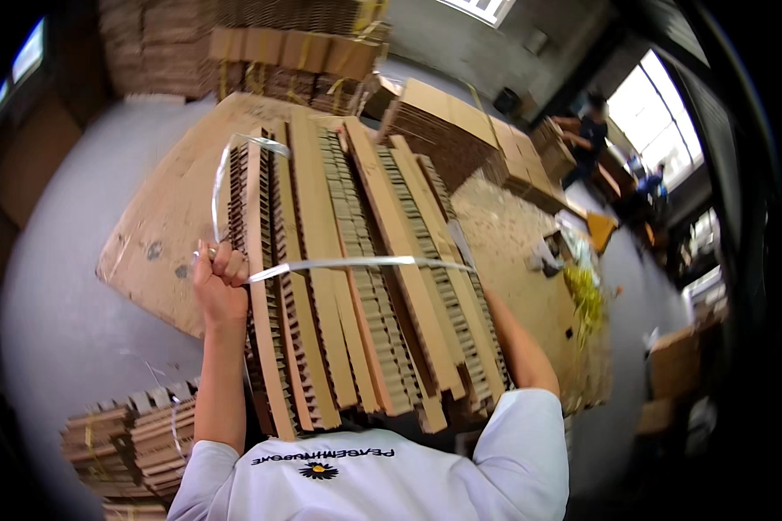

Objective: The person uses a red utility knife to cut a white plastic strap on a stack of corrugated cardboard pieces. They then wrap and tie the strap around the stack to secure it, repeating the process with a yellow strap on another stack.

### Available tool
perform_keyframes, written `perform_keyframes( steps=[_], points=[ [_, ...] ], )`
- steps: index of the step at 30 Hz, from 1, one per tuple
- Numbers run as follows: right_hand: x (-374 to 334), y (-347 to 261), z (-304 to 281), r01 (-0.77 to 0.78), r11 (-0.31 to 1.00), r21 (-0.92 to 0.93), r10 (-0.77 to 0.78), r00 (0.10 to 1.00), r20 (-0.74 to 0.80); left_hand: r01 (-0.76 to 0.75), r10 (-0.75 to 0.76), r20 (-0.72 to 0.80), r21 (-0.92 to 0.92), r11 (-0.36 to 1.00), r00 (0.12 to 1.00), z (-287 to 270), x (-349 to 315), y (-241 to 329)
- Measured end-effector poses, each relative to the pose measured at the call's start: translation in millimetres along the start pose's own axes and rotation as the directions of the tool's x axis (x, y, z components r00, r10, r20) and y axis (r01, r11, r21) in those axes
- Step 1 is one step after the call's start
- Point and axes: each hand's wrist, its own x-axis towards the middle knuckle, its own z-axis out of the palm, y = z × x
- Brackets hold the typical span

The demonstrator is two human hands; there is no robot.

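Observation:
In front of me stands a thick bundle of cardboard partitions (369, 295), flat brown strips alternating with rows of notched edges. A whitish plastic strap (339, 263) runs across its middle, and a loop of it rises at the upper left. My left hand (220, 267) is closed on the strap at the bundle's left side. Along the right side my right forearm reaches behind the bundle, which hides that hand.
Beneath the bundle lies a large cardboard-topped table (161, 226), with yellow strapping scraps (585, 300) at right. Strapped cardboard stacks (447, 130) stand beyond, more partition bundles (135, 443) at lower left. A person (589, 139) in dark clothes handles cardboard at far right.

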Motion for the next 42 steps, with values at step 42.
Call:
perform_keyframes(
  steps=[42],
  points=[
    [-63,255,-159,0.242,0.566,0.788,-0.288,0.954,-0.086,0.010,-0.450,0.265,0.853,0.521,0.853,236,9,-269]
  ],
)
